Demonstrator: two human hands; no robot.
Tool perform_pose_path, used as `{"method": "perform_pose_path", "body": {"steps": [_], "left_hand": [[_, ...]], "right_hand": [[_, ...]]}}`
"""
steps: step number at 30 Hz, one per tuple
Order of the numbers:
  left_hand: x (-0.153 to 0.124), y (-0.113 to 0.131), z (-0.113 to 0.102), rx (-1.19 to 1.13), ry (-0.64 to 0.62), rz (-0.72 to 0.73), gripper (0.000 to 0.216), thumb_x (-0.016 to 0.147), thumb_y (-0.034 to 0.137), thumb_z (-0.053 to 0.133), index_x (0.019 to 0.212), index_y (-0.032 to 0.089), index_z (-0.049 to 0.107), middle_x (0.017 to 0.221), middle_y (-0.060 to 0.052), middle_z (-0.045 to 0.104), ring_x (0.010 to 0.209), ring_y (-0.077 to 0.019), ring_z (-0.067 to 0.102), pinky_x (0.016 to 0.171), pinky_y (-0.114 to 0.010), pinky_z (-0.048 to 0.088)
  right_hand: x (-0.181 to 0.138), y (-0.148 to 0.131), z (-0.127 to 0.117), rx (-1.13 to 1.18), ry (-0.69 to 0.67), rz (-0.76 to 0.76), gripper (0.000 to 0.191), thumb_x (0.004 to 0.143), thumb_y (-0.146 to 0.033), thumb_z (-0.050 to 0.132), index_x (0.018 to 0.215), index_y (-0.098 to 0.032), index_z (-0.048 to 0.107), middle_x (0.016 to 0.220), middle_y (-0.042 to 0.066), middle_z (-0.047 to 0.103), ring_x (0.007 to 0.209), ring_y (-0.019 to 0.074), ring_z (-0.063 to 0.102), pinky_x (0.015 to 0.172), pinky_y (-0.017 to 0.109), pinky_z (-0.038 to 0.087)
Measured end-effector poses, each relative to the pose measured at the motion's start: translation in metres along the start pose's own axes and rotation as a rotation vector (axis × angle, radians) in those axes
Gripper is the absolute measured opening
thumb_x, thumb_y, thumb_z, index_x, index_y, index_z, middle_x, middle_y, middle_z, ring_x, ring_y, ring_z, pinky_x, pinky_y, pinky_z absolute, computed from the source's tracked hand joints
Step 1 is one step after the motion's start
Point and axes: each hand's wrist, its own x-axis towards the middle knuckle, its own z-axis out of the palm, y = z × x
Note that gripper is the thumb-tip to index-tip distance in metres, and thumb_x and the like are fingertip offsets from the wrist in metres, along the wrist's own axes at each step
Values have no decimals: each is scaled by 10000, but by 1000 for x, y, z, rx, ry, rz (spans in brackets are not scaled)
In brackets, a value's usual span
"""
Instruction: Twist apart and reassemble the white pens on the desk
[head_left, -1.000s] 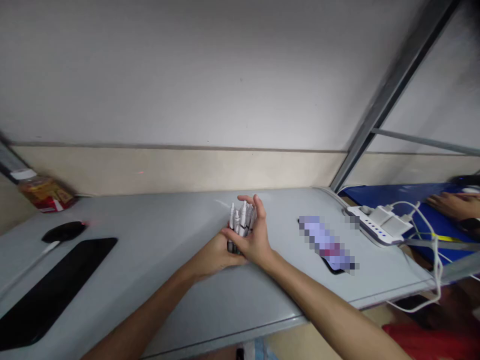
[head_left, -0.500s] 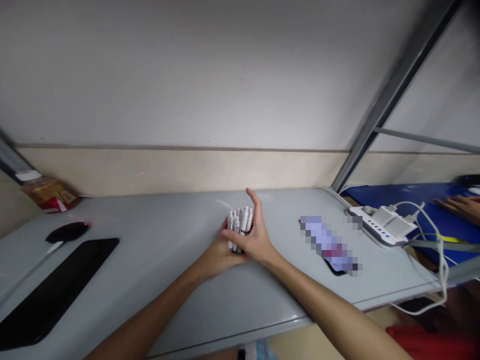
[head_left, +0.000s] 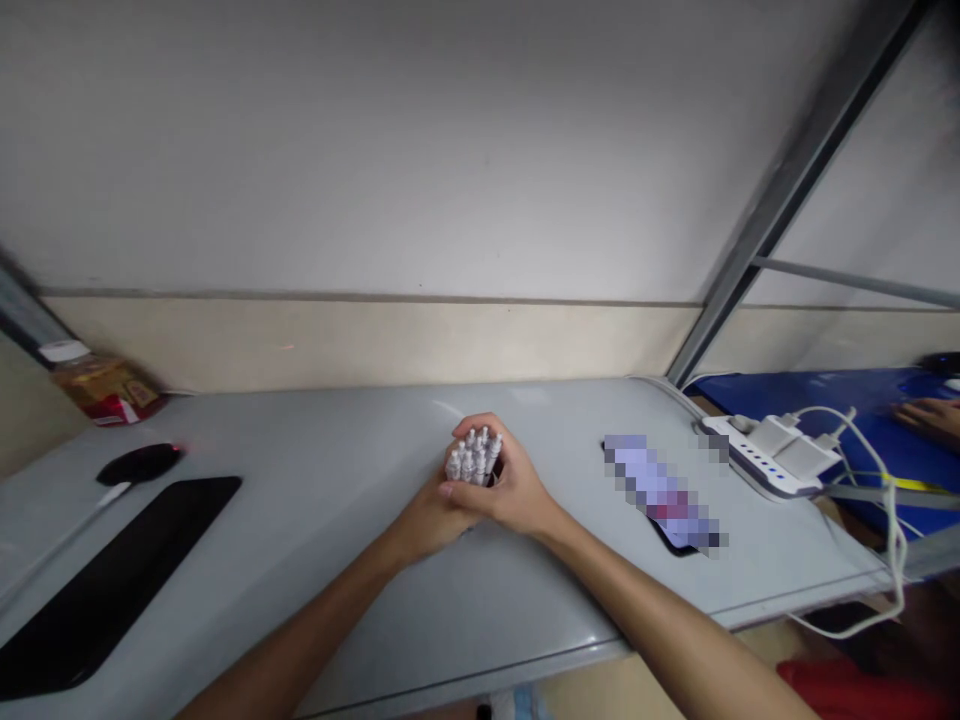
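A bundle of several white pens (head_left: 472, 462) stands roughly upright between my hands over the middle of the grey desk (head_left: 330, 450). My left hand (head_left: 432, 514) is wrapped round the bundle low down, its fingers mostly hidden. My right hand (head_left: 519, 485) curls round the upper part, with the thumb across the near side and the fingers bent behind. Only the upper ends of the pens show. Something dark sits beside them near my right palm, too small to name.
To the right lie a phone (head_left: 660, 495) and a white power strip (head_left: 765, 460) with chargers and cables. On the left are a black mat (head_left: 120, 590), a black mouse-like object (head_left: 140, 463) and a bottle (head_left: 105, 390). Another person's hand (head_left: 930, 412) rests at far right.
My right hand's raised fingers have bent round the back of the pens. The pens now sit lower, their tops closer to level. The view has shifted slightly.
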Motion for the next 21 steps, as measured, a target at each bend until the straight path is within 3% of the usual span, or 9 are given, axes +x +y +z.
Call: {"method": "perform_pose_path", "body": {"steps": [3,6,9,14,21], "left_hand": [[3,-3,-1,41,57,61,290,763,266,601,1041,183,603,1046,-60,667,945,-196,624,853,-310,516],[5,-3,-2,71,105,46,221,766,260,581,961,169,628,851,-32,672,785,-166,623,711,-270,517],[5,0,-4,76,158,-38,212,750,295,612,904,153,640,589,18,581,584,-129,564,555,-225,462],[7,-3,-9,55,150,-149,276,756,413,640,831,149,611,519,44,531,438,-92,476,432,-201,366],[5,6,-16,-132,83,-223,294,769,445,643,802,163,565,576,33,574,485,-96,540,481,-203,400]], "right_hand": [[-1,2,1,-21,44,-16,583,691,-285,770,1168,-276,435,952,10,585,801,159,574,724,302,483],[1,9,0,-54,129,-45,693,677,-281,781,1247,-279,386,1070,33,573,885,166,572,795,311,478],[6,16,-5,-139,239,-66,512,759,-320,706,1202,-256,460,1105,38,565,913,158,561,830,305,464],[13,23,-13,-171,268,25,385,824,-435,615,1128,-206,551,902,26,598,751,140,546,651,254,460],[18,38,-22,-37,243,141,445,800,-444,640,1140,-163,582,656,-26,528,583,111,479,564,248,411]]}}
